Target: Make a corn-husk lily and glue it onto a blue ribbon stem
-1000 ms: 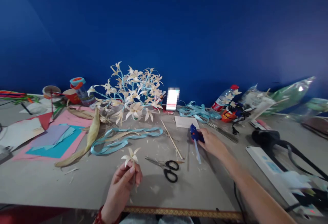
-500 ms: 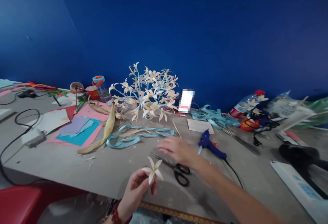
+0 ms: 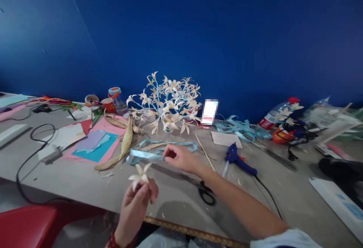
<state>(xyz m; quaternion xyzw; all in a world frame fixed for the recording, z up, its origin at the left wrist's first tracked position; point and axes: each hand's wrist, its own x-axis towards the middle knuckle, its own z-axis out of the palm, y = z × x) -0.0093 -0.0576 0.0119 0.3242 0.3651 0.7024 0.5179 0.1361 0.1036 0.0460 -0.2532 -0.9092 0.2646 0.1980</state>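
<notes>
Left hand holding up a flower; right hand gripping a ribbon.
The two hands are staying apart above the table; the left is pinching the flower between thumb and fingers near the front edge, its pale petals spreading above the fingertips; the right, farther forward, is closing its fingers on the blue ribbon, whose loop is trailing leftward toward a dry husk; the scissors are lying partly hidden by the right forearm; the glue gun is resting on the table to the right; a flower bunch is standing behind the ribbon.
</notes>
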